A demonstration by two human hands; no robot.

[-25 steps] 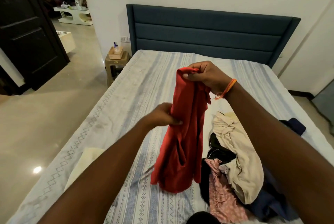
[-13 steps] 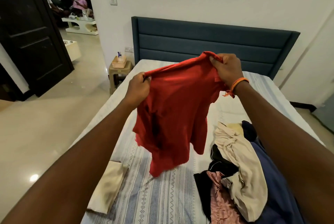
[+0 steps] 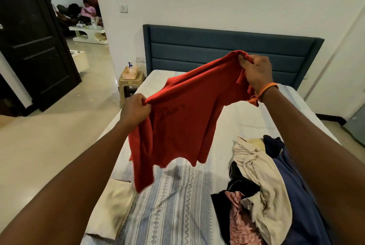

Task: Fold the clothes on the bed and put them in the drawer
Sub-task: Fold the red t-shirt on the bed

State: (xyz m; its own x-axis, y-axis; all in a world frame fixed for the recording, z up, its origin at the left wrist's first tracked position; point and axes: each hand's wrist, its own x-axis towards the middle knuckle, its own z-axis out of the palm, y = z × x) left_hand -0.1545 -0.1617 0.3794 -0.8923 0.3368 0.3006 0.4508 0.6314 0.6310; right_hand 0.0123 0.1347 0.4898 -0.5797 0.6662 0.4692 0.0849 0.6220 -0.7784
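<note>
Above bed, red shirt hanging between grips

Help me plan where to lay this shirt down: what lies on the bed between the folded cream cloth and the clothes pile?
In the head view, only bare striped sheet lies between the folded cream cloth and the clothes pile; the red shirt hangs above it.

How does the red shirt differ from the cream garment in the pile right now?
The red shirt hangs spread in the air, gripped by the left hand and right hand; the cream garment lies crumpled on the bed, touched by neither hand. Neither is folded yet.
</note>
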